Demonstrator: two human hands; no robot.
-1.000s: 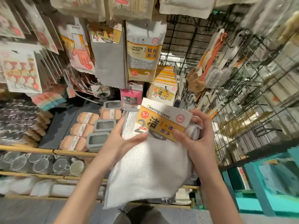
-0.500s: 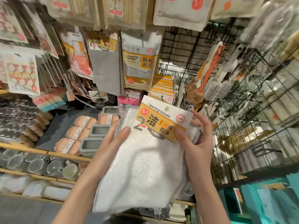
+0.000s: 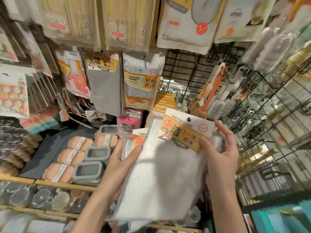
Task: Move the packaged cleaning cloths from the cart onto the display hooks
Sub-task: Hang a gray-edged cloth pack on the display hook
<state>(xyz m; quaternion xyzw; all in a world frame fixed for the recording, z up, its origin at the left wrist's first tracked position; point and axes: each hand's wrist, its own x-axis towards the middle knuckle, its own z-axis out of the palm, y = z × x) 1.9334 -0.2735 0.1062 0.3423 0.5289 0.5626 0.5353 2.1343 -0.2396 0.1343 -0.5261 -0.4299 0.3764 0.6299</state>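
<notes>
Left hand (image 3: 117, 163) and right hand (image 3: 222, 158) each grip white packaged cleaning cloths (image 3: 161, 179), thumbs pinching orange header cards (image 3: 185, 132).

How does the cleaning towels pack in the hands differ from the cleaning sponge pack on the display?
The cleaning towels pack is held by the left hand and right hand and is tilted; the cleaning sponge pack hangs upright on the display. The towels pack shows plain white cloth below its card; the sponge pack shows a small grey patch in a printed bag. Both carry yellow-orange labels with a red round sticker.
</notes>
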